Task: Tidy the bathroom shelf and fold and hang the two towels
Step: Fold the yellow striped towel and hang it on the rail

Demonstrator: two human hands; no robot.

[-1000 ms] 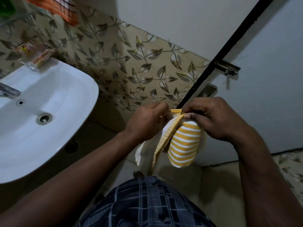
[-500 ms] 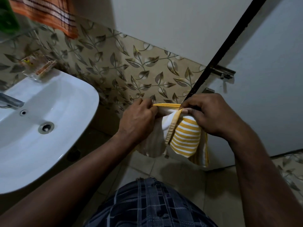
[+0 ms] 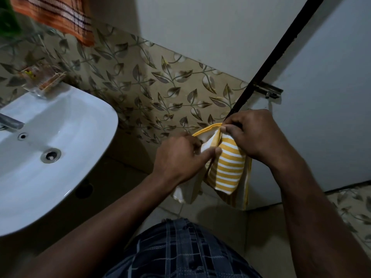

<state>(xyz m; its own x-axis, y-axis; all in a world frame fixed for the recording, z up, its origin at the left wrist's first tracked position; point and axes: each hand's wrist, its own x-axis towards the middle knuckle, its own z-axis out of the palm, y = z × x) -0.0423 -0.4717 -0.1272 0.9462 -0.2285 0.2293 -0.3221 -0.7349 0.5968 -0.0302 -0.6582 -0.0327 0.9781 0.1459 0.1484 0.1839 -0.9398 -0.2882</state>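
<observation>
1. Head view, the hands: the right hand (image 3: 255, 135) pinches the top corner of the yellow-striped towel (image 3: 226, 171) between thumb and forefinger, just in front of the black strip (image 3: 271, 57) that runs down beside the door. The left hand (image 3: 180, 159) has dropped from the top hem, where it was pinching next to the right a second ago. It now grips the white inner layer lower down, with its thumb against the striped fold.

2. Head view, the towel: it is in mid-air between the two hands, below the door bolt (image 3: 268, 90), and rests on nothing. The yellow hem, bunched a second ago, now stretches leftward from the right hand. More cloth hangs below, including a second striped panel behind at the right.

3. Head view, meaning: the towel seems to be opening out so that its layers can be lined up. The fold looks to be in progress, and hanging is not yet done.

4. Head view, the rest: the orange checked towel (image 3: 58, 15) hangs at upper left, above the washbasin (image 3: 80, 127). This suggests one towel is already up. Only a sliver of the glass shelf (image 3: 26, 36) shows, so its tidiness cannot be judged.
</observation>
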